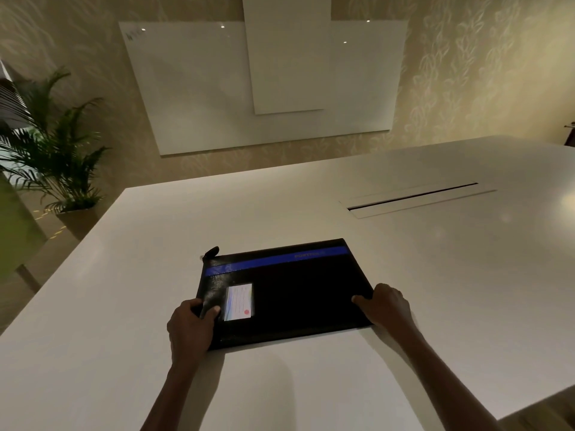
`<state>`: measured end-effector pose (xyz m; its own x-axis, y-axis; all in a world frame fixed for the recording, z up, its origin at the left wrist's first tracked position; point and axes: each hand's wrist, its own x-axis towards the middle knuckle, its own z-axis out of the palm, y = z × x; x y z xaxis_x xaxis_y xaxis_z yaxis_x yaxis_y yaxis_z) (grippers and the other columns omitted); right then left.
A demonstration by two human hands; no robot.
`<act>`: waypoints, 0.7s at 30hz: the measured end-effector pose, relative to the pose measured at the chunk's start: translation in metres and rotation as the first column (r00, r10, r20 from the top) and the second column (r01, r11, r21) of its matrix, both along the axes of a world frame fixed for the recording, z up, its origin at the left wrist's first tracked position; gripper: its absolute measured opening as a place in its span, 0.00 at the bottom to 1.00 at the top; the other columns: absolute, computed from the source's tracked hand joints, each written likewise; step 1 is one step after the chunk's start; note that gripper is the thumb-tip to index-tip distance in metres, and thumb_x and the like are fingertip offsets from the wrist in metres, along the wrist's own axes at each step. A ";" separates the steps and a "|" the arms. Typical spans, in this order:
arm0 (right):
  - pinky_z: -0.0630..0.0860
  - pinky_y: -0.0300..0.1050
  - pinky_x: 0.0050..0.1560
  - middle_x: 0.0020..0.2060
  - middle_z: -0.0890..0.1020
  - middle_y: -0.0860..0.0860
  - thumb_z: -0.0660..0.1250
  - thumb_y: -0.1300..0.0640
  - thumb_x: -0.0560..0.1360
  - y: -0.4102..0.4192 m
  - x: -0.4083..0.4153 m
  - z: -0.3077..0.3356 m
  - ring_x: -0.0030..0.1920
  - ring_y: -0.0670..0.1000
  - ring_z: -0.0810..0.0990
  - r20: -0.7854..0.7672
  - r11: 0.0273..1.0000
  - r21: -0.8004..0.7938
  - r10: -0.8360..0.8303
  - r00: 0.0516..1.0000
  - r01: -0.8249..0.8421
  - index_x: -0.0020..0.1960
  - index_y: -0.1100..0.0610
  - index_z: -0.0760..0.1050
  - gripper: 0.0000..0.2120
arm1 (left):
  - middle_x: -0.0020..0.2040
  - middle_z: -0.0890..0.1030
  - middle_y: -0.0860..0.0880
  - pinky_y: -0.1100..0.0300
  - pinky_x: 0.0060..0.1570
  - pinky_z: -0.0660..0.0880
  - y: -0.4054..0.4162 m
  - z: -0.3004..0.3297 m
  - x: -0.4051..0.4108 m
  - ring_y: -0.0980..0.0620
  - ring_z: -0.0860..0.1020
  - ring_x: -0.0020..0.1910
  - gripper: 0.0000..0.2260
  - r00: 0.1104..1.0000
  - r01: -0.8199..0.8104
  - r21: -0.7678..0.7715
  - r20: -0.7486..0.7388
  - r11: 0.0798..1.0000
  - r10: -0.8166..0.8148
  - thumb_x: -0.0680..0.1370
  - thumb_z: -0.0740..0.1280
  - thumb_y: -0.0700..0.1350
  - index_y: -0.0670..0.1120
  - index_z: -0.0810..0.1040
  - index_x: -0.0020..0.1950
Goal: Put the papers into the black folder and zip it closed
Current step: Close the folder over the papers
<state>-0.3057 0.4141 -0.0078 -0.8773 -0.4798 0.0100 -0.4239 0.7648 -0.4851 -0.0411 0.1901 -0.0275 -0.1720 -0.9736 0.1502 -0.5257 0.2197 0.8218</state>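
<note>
The black folder (298, 293) lies flat on the white table (466, 275), a blue stripe along its far edge and a small label card (239, 301) in a clear pocket near its left end. A zip pull (211, 252) sticks out at the far left corner. My left hand (191, 325) grips the folder's near left corner, thumb on top. My right hand (387, 306) holds the near right corner, fingers resting on the cover. No loose papers are in sight.
A long cable slot (413, 199) is set into the table at the far right. A white board (264, 85) hangs on the wall behind. A potted palm (53, 157) stands on the floor off the table's left side.
</note>
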 end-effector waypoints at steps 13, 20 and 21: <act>0.80 0.44 0.31 0.39 0.86 0.58 0.73 0.70 0.67 -0.024 0.015 0.018 0.38 0.57 0.85 0.748 0.341 -0.662 0.356 0.560 0.668 0.51 0.62 0.79 0.14 | 0.55 0.83 0.41 0.49 0.58 0.72 -0.001 0.004 -0.004 0.41 0.79 0.56 0.18 0.997 -0.040 0.079 -0.070 0.996 0.046 0.73 0.74 0.47 0.40 0.80 0.59; 0.82 0.51 0.45 0.53 0.83 0.61 0.71 0.73 0.68 -0.063 0.081 0.023 0.53 0.61 0.83 0.702 0.298 -0.690 0.499 0.509 0.659 0.60 0.64 0.76 0.21 | 0.57 0.82 0.41 0.51 0.60 0.70 0.007 0.008 -0.007 0.41 0.78 0.59 0.18 0.994 -0.058 0.102 -0.089 0.993 0.068 0.76 0.71 0.49 0.40 0.79 0.61; 0.82 0.50 0.45 0.53 0.84 0.61 0.71 0.74 0.69 -0.069 0.092 0.020 0.52 0.61 0.83 0.704 0.314 -0.688 0.506 0.498 0.654 0.60 0.64 0.76 0.21 | 0.57 0.82 0.41 0.51 0.60 0.70 0.008 0.008 -0.007 0.41 0.78 0.59 0.18 0.994 -0.060 0.101 -0.087 0.993 0.068 0.76 0.71 0.50 0.40 0.79 0.61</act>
<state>-0.2140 0.3454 0.0125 -0.7564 -0.5866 -0.2894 0.5653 -0.3636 -0.7404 -0.0480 0.1979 -0.0195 -0.0989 -0.9929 0.0657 -0.4592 0.1041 0.8822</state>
